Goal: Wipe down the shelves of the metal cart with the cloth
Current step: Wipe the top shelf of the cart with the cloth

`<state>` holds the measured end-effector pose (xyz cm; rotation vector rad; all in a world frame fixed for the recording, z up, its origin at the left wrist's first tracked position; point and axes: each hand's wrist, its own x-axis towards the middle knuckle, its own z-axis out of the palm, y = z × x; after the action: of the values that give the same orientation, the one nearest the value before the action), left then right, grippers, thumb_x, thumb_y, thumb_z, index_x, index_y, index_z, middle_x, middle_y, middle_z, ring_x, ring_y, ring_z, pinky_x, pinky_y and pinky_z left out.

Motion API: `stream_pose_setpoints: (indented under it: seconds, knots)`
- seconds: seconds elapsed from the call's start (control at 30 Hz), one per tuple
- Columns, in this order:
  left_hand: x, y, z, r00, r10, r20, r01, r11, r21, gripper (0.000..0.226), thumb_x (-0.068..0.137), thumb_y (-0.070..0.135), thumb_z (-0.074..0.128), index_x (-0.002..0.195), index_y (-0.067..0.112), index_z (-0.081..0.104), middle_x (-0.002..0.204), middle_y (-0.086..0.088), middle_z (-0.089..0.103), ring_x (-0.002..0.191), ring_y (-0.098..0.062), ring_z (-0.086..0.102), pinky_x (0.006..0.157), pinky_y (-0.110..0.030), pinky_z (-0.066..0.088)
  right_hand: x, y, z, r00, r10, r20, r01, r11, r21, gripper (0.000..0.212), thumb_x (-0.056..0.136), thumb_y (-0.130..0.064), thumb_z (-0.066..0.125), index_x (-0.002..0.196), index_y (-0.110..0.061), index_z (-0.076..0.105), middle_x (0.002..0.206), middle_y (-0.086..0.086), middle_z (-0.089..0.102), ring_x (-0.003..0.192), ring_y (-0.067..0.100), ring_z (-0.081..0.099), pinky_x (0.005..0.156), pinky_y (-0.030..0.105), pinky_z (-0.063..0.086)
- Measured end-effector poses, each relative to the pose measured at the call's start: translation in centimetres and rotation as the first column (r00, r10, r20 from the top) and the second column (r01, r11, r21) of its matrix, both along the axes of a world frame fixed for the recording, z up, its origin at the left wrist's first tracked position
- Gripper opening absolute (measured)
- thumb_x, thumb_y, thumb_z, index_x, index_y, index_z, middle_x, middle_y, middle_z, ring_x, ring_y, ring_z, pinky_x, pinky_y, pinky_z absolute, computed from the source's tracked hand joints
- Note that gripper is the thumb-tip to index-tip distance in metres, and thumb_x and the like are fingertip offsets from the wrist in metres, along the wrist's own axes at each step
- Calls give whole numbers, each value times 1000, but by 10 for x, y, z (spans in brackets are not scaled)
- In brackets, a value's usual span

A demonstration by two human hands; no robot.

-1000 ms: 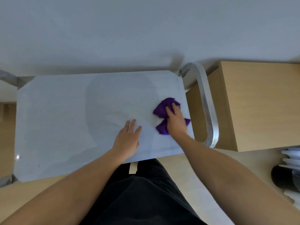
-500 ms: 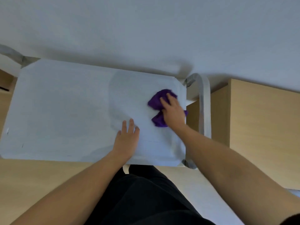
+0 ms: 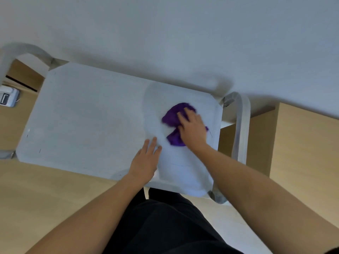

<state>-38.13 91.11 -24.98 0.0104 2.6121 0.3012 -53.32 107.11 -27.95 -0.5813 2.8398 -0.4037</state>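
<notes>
The metal cart's top shelf (image 3: pixel 88 121) is a pale brushed-steel sheet seen from above. A crumpled purple cloth (image 3: pixel 173 114) lies on its right part. My right hand (image 3: pixel 193 128) presses down on the cloth with fingers spread over it, covering its middle. My left hand (image 3: pixel 145 161) rests flat on the shelf near the front edge, just left of the cloth, fingers apart and holding nothing. The lower shelves are hidden under the top one.
A curved metal handle (image 3: pixel 241 129) rises at the cart's right end, another handle (image 3: pixel 22 50) at the left end. A wooden cabinet (image 3: pixel 302 153) stands close on the right. A white wall runs behind the cart. A small white device (image 3: pixel 8 97) sits at far left.
The view has swung to the right and tilted, so the cart sits more to the left and slanted. My right hand and the cloth have slid slightly away from the right edge. My left hand stays flat.
</notes>
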Motion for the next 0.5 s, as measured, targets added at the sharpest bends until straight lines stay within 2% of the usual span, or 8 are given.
stream_pose_setpoints:
  seconds: [0.07,0.1,0.17,0.27,0.33,0.4,0.47,0.5]
  knots:
    - [2,0,-1,1000,3,10,-3,1000,18,73,92,13,56,152,18,14,161,-6,-15,148,-27,-6,110,-34,32,-27,20,2,969,-248,19,247,967,60,50,97,-24,47,145,-16,38,157,15,23,144,36,21,116,48,27]
    - [3,0,-1,1000,5,13,-5,1000,25,73,94,14,54,152,18,11,160,-5,-17,148,-27,-8,112,-34,30,-36,25,3,954,-301,10,299,951,83,51,98,-23,46,147,-13,34,158,16,17,145,36,16,117,47,25]
    - [5,-1,-3,1000,6,11,-6,1000,28,74,94,15,54,153,18,9,160,-5,-19,148,-27,-9,114,-34,27,-40,22,2,956,-294,4,292,951,97,55,99,-19,44,150,-9,26,160,17,10,147,36,9,119,45,22]
    - [7,-2,-7,1000,12,4,-12,1000,16,76,92,12,55,153,18,10,160,-5,-17,148,-28,-7,115,-36,27,-18,-11,-1,988,-150,21,149,988,46,62,93,-9,50,150,-10,26,160,18,11,147,37,10,120,47,17]
    - [7,-2,-8,1000,18,-3,-18,1000,24,76,90,10,58,152,18,15,161,-5,-13,148,-29,-4,114,-38,30,7,-34,-5,997,70,39,-69,997,-34,65,86,-2,57,146,-10,36,158,19,21,145,40,18,117,51,23]
    - [7,-3,-8,1000,22,-9,-22,999,30,76,90,11,59,152,19,16,161,-5,-11,148,-28,-4,115,-39,30,21,-45,-7,964,265,30,-263,963,-67,64,85,-2,59,145,-12,39,156,17,27,144,38,23,115,49,29]
    - [8,-5,-7,1000,24,-15,-24,999,39,75,91,14,58,153,20,15,161,-4,-10,149,-27,-4,115,-37,29,10,-39,-4,949,315,3,-314,947,-63,62,87,-4,57,146,-16,39,157,12,28,145,32,25,114,44,31]
    - [9,-6,-5,999,27,-21,-26,999,47,74,91,15,57,153,20,16,162,-4,-9,149,-26,-3,113,-36,30,1,-31,-2,959,284,-11,-285,957,-56,61,88,-4,56,146,-17,40,157,11,29,144,31,26,114,44,32]
